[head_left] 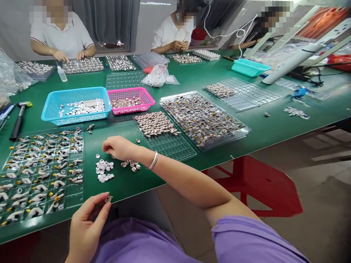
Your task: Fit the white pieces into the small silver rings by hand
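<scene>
Between the thumb and forefinger of my left hand (89, 223) is a small round cap-like part (108, 199), held just off the table's front edge. My right hand (119, 147) reaches over the green table with its fingers curled down and closed; whatever they hold is hidden. Just below it lies a pile of small white discs (104, 170). Several loose round caps (131, 165) with darker insides lie to the right, under my wrist. On the left, a clear compartment tray (83, 164) carries rows of bent grey parts with yellow ends.
Behind are a blue basket (49, 116) of white pieces and a pink basket (150, 103). Half-filled (175, 146) and stacked trays (205, 120) stand right; a hammer (18, 122) lies left. A red stool (268, 186) is beside the table. Co-workers (61, 36) sit opposite.
</scene>
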